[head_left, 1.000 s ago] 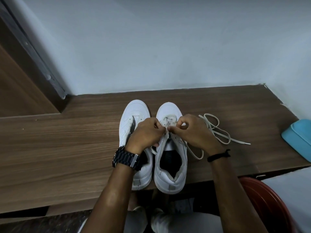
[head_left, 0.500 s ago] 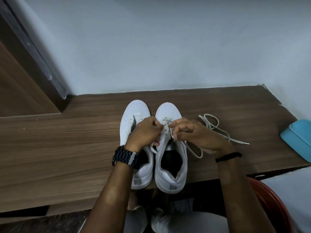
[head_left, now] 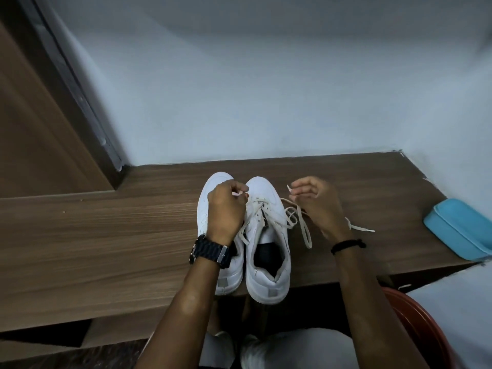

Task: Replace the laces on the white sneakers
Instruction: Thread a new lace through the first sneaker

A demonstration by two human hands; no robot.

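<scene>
Two white sneakers stand side by side on the wooden desk (head_left: 93, 235), toes toward the wall. The right sneaker (head_left: 269, 243) has a cream lace (head_left: 266, 206) threaded through its lowest eyelets. My left hand (head_left: 226, 209) hovers over the left sneaker (head_left: 213, 187) and pinches one lace end near the toe. My right hand (head_left: 314, 203) is raised to the right of the shoes and pinches the other lace end. A second loose lace (head_left: 306, 230) lies coiled on the desk under my right hand.
A light blue box (head_left: 458, 230) sits at the desk's right edge. A red-brown chair (head_left: 423, 331) rim shows at the lower right. The wall runs behind the desk, and a wooden door frame (head_left: 66, 89) stands at the left.
My hands have drawn apart from the right sneaker's eyelets. The right hand rose and went right with a lace end, and the left went left with the other end.
</scene>
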